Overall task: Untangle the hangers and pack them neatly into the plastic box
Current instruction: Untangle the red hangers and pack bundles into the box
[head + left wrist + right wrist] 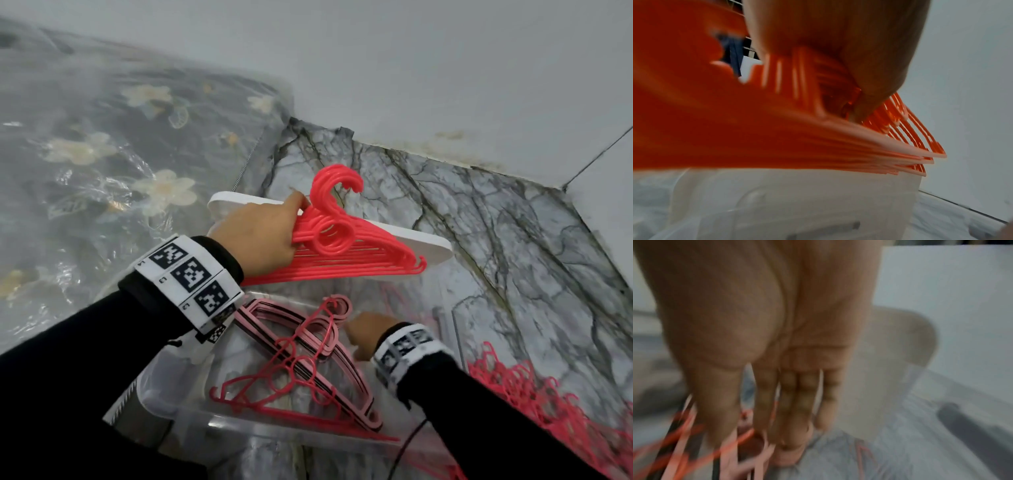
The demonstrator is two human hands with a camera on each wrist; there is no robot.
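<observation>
My left hand [260, 236] [838, 48] grips a neat stack of coral-red hangers [359, 260] [756, 138] near their hooks, in the air above the far end of the clear plastic box [191, 416]. Inside the box lies a bundle of pink hangers with black edges [308, 329], and a thin red hanger [291, 377] lies across it. My right hand [368, 337] [777, 353] reaches into the box with its fingers [787, 402] stretched out. The tips are at the pink hangers' hooks; the blur hides whether they touch.
A tangled pile of red hangers [548, 411] lies on the marble floor to the right of the box. A white lid [435, 245] lies behind the held stack. A plastic-wrapped flowered mattress [102, 154] fills the left, and a wall [445, 68] stands behind.
</observation>
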